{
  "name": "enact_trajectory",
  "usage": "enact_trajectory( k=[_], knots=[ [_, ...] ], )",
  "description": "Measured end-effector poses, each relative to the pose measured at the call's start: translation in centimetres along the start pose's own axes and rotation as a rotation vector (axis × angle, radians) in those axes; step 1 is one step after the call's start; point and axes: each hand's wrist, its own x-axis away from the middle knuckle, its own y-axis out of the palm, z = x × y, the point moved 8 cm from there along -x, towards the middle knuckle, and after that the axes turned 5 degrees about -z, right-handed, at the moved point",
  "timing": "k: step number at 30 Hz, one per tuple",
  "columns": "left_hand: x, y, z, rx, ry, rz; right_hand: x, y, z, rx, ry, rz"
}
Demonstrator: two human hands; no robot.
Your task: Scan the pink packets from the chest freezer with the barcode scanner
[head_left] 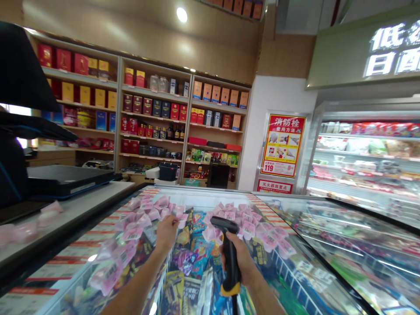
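Note:
My right hand (241, 258) is wrapped around the grip of a black and yellow barcode scanner (230, 262). The scanner's head points forward and left, over the glass top of a chest freezer. My left hand (167, 232) is closed, its fingertips pinching the edge of a small pink packet with a barcode label (182, 220). More pink packets lie in a loose group on the left (133, 231) and another on the right (247, 216). Under the glass, colourful frozen-food packages (197, 253) sit in white wire baskets.
At the left, a counter (95, 199) carries a black checkout machine (65, 179) and several blurred pink packets (24, 232). Another freezer (361, 249) stands on the right. Behind are shelves of boxes (152, 107), a red fire-hydrant poster (282, 145) and an open chiller (367, 153).

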Motion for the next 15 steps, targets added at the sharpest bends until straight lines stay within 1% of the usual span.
enact_trajectory(
  k=[3, 6, 11, 15],
  knots=[
    [1.3, -0.2, 1.7, -0.027, 0.129, -0.01, 0.3, 1.5, 0.6, 0.02, 0.004, -0.078],
    [2.0, -0.4, 3.0, -0.048, 0.211, -0.013, 0.9, 2.6, 0.3, 0.047, -0.018, -0.094],
    [2.6, -0.3, 5.0, -0.08, 0.278, -0.01, 1.9, 3.5, -0.2, 0.074, -0.006, -0.085],
    [3.0, 0.1, 6.2, -0.105, 0.302, -0.008, 2.3, 3.5, -0.5, 0.068, 0.005, -0.079]
  ],
)
